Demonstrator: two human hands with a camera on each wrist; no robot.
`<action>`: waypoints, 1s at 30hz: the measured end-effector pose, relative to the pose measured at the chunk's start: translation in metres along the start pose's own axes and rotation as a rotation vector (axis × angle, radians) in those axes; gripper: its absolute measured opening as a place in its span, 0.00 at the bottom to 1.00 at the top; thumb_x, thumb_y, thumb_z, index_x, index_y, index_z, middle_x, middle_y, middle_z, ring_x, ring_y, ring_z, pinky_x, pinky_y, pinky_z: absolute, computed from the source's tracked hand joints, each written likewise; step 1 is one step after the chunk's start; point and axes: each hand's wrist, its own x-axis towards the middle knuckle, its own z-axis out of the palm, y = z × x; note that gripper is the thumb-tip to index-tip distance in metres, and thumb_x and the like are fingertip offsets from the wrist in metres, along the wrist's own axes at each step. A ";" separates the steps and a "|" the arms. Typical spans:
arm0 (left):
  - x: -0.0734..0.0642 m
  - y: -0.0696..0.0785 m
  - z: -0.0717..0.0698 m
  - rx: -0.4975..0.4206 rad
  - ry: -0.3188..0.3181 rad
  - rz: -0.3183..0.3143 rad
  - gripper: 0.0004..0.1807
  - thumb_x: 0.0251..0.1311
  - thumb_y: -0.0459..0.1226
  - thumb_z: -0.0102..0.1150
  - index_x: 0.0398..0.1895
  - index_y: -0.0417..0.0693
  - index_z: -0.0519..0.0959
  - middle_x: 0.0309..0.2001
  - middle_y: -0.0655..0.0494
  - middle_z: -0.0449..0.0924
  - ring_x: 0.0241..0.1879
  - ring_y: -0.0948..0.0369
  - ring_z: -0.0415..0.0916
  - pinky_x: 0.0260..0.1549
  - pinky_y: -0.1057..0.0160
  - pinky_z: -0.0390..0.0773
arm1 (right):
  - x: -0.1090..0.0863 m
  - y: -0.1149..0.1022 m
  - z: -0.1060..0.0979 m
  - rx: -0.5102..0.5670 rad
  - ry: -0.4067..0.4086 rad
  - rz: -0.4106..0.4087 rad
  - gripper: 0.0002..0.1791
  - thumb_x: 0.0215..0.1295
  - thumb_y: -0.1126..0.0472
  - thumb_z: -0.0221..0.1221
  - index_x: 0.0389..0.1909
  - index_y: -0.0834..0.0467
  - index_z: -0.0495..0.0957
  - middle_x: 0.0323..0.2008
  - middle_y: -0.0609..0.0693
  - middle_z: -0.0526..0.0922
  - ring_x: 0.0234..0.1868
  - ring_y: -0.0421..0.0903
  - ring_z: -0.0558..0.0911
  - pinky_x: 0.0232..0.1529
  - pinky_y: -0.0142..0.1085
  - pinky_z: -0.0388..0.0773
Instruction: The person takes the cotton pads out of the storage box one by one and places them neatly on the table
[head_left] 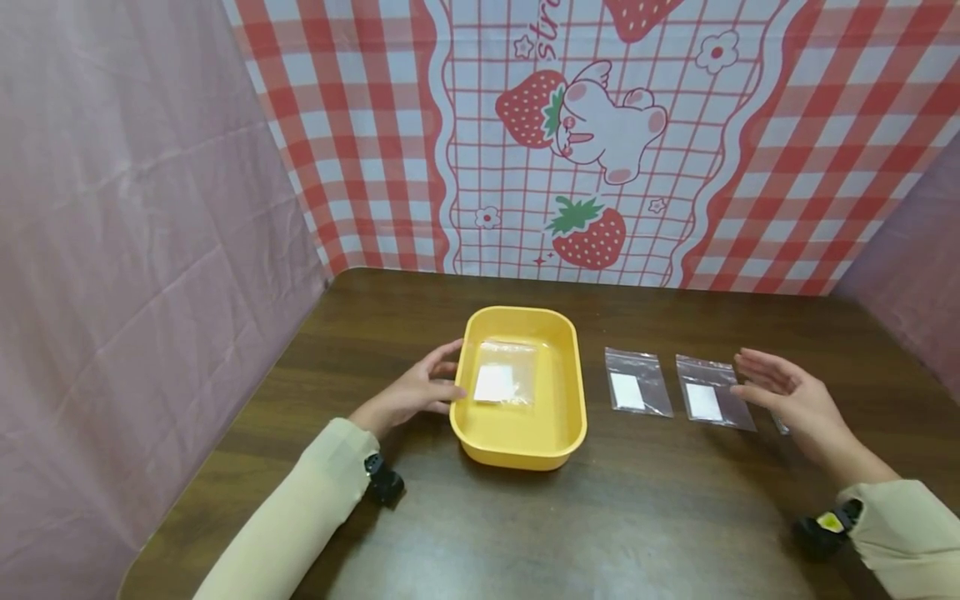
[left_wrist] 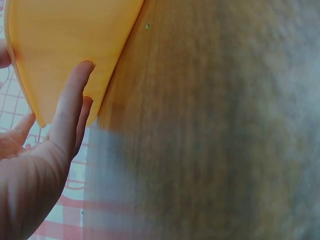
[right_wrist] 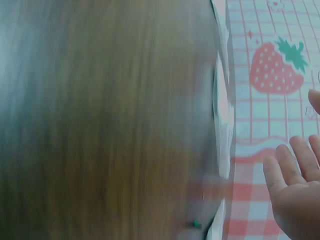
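A yellow plastic tub (head_left: 558, 425) stands on the table, with one clear zip bag (head_left: 525, 375) holding a white card lying inside it. My left hand (head_left: 416, 387) is at the tub's left side, fingers spread and fairly straight against its wall and rim; the left wrist view shows the hand (left_wrist: 45, 155) beside the orange-looking wall (left_wrist: 60, 40). To the right of the tub lie a similar zip bag (head_left: 645, 387) and another (head_left: 731, 408). My right hand (head_left: 806, 408) hovers above the rightmost bags, fingers extended and holding nothing. It hides most of a third bag (head_left: 782, 423).
The brown wooden table (head_left: 495, 533) has a far edge against a red-checked strawberry cloth (head_left: 375, 167). Pinkish cloth (head_left: 150, 250) hangs along the left side. Small cameras are strapped to the left wrist (head_left: 384, 482) and right wrist (head_left: 825, 529).
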 end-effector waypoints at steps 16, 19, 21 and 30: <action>0.000 0.001 0.000 0.012 0.013 -0.021 0.44 0.54 0.27 0.61 0.71 0.63 0.53 0.65 0.40 0.54 0.57 0.45 0.67 0.42 0.53 0.80 | 0.009 -0.025 0.042 0.053 -0.016 -0.033 0.26 0.62 0.62 0.60 0.61 0.52 0.68 0.49 0.30 0.75 0.49 0.27 0.73 0.41 0.19 0.73; 0.000 0.001 0.000 0.009 0.012 -0.020 0.44 0.54 0.27 0.61 0.71 0.62 0.53 0.65 0.40 0.54 0.57 0.45 0.67 0.42 0.53 0.80 | 0.012 -0.029 0.050 0.131 -0.033 -0.070 0.24 0.61 0.65 0.60 0.58 0.51 0.71 0.48 0.32 0.77 0.48 0.28 0.75 0.41 0.19 0.73; 0.000 0.001 0.000 0.006 0.012 -0.019 0.44 0.54 0.26 0.61 0.71 0.62 0.53 0.65 0.40 0.54 0.57 0.45 0.67 0.42 0.53 0.80 | 0.014 -0.032 0.056 0.162 -0.040 -0.080 0.24 0.60 0.66 0.60 0.58 0.52 0.71 0.48 0.34 0.78 0.48 0.29 0.75 0.42 0.19 0.73; 0.000 0.000 0.001 -0.009 0.013 -0.011 0.45 0.54 0.26 0.61 0.71 0.61 0.53 0.65 0.40 0.54 0.56 0.45 0.67 0.41 0.52 0.80 | 0.023 -0.053 0.083 0.296 -0.086 -0.139 0.22 0.59 0.71 0.59 0.54 0.54 0.74 0.47 0.39 0.79 0.48 0.34 0.76 0.44 0.22 0.75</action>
